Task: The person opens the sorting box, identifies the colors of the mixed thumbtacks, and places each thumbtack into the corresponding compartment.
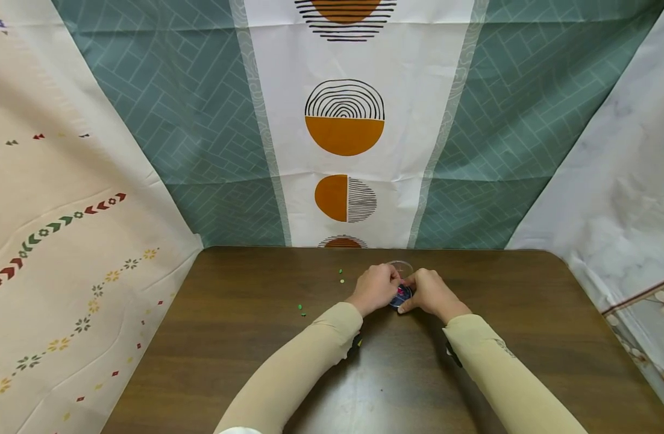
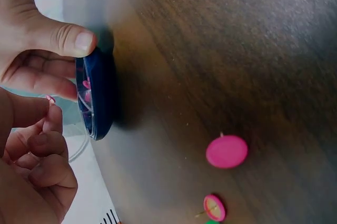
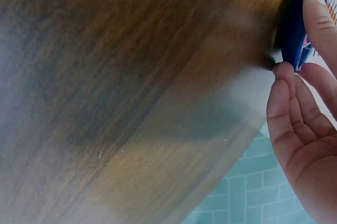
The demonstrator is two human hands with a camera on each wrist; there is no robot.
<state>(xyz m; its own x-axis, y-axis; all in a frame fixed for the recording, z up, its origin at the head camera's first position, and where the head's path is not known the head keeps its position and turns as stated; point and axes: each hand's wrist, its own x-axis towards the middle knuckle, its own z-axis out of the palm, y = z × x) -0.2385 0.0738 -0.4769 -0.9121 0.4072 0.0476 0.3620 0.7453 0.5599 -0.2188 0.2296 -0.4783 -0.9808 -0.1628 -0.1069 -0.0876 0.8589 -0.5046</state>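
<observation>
While pinching a tack (image 2: 51, 99) in left hand (image 1: 375, 289) and gripping case (image 2: 101, 98) in right hand (image 1: 432, 293), could drop tack below fingertips (image 2: 42, 110). Would blame slack pinching.

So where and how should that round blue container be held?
Take the blue container by its outer rim, from the right, where the right hand holds it: it is round and shallow, with pink pieces inside, so an edge grip should leave the opening clear for the left hand.
</observation>
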